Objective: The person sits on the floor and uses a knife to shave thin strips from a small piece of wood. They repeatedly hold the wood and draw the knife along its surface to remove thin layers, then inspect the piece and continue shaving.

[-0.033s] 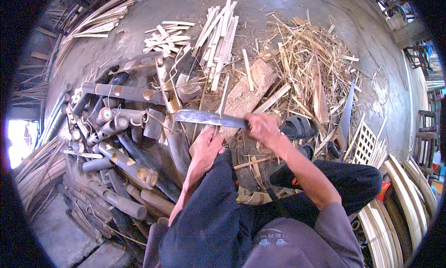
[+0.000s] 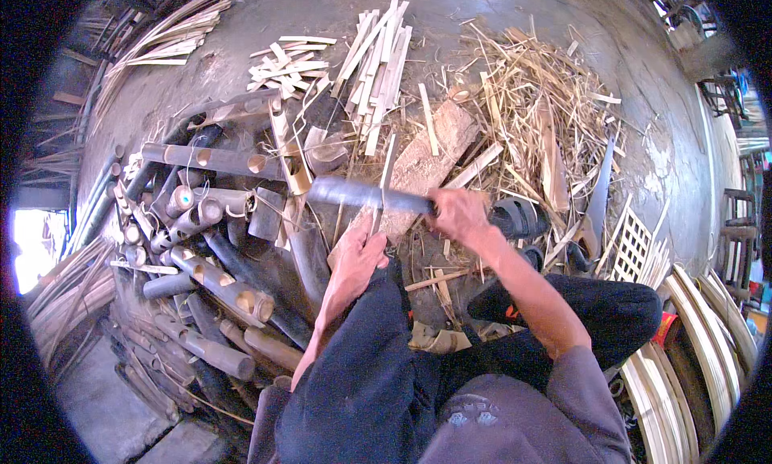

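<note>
In my right hand (image 2: 461, 215) is the handle of a long, broad-bladed chopping knife (image 2: 342, 195), its fingers wrapped round it. The blade points left and is smeared by motion. It crosses a narrow bamboo strip (image 2: 388, 162); whether it touches the strip I cannot tell. My left hand (image 2: 359, 253) is closed on the strip's near end, beside my bent knee. The strip stands out away from me, over the near end of a rough wooden chopping block (image 2: 446, 146). Another pale strip (image 2: 429, 120) lies at the block's far end.
Cut bamboo tubes (image 2: 217, 283) are heaped on the left. Beyond the block are split bamboo strips (image 2: 378, 66) and a pile of shorter pieces (image 2: 291, 64). Shavings (image 2: 555, 106) cover the floor at the far right, with a handsaw (image 2: 603, 190) and a woven lattice piece (image 2: 632, 247) nearer.
The knife blade has shifted slightly away from me and is now more blurred, with my right hand moving a little along with it. My left hand keeps its place on the strip.
</note>
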Demonstrator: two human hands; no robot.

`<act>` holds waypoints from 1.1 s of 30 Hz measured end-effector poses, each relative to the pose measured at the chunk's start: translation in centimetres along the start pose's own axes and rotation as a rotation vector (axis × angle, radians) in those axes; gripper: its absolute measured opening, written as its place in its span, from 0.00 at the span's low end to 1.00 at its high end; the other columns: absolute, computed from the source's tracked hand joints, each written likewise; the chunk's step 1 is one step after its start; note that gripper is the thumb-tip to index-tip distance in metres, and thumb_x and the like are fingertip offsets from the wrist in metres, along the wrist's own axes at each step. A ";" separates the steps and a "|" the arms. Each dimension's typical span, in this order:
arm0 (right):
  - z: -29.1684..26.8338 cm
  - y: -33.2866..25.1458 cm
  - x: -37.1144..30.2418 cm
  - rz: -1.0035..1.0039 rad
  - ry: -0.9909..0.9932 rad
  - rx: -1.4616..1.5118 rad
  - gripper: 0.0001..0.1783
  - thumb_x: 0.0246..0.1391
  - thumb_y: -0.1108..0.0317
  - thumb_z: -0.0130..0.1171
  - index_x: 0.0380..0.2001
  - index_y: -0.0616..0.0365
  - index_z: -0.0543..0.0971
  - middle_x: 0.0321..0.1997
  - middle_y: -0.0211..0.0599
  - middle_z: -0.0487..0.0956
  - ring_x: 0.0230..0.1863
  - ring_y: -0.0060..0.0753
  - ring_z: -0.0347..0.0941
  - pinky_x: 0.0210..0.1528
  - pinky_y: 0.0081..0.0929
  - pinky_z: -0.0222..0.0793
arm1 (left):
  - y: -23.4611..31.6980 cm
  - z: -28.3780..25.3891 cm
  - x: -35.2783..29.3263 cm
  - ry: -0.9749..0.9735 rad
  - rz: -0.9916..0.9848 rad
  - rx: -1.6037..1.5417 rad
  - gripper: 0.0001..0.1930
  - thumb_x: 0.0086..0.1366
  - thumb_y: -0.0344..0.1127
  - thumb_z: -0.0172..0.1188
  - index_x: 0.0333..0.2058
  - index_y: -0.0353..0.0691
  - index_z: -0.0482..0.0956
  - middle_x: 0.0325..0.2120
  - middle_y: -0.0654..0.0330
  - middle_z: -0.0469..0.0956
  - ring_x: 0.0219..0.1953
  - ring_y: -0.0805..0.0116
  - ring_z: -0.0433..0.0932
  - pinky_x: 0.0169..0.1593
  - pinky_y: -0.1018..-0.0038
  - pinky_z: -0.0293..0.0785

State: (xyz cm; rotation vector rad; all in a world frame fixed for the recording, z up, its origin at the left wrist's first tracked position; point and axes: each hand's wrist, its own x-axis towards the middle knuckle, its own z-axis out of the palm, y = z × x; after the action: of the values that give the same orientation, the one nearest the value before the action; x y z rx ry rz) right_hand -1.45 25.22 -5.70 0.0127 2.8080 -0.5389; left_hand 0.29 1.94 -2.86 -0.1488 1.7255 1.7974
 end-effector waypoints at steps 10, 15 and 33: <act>-0.2 -2.2 -2.3 -0.184 0.019 0.061 0.20 0.40 0.49 0.62 0.31 0.53 0.77 0.31 0.42 0.80 0.34 0.48 0.79 0.35 0.45 0.74 | 3.2 0.9 -0.5 -0.040 -0.126 -0.289 0.18 0.73 0.42 0.43 0.54 0.38 0.61 0.15 0.67 0.63 0.12 0.78 0.59 0.18 0.79 0.62; 1.8 2.8 0.2 -0.051 0.278 0.155 0.18 0.43 0.53 0.61 0.33 0.54 0.80 0.27 0.48 0.80 0.32 0.51 0.79 0.34 0.45 0.73 | 4.2 0.8 -2.3 -0.133 -0.066 -0.426 0.21 0.72 0.41 0.46 0.58 0.37 0.61 0.15 0.66 0.62 0.11 0.79 0.57 0.17 0.78 0.61; -0.2 -1.6 -2.1 -0.164 0.026 0.016 0.13 0.41 0.58 0.61 0.30 0.50 0.77 0.25 0.39 0.80 0.30 0.47 0.79 0.32 0.47 0.72 | -0.2 2.9 1.6 0.014 -0.081 -0.182 0.13 0.68 0.33 0.50 0.49 0.36 0.66 0.21 0.69 0.62 0.17 0.80 0.60 0.21 0.78 0.61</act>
State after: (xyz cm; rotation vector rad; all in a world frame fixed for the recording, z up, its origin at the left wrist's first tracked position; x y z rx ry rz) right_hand 0.45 23.90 -4.30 -0.2099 2.8463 -0.6029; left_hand 0.10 5.18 -3.43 -0.3044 1.5411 1.8950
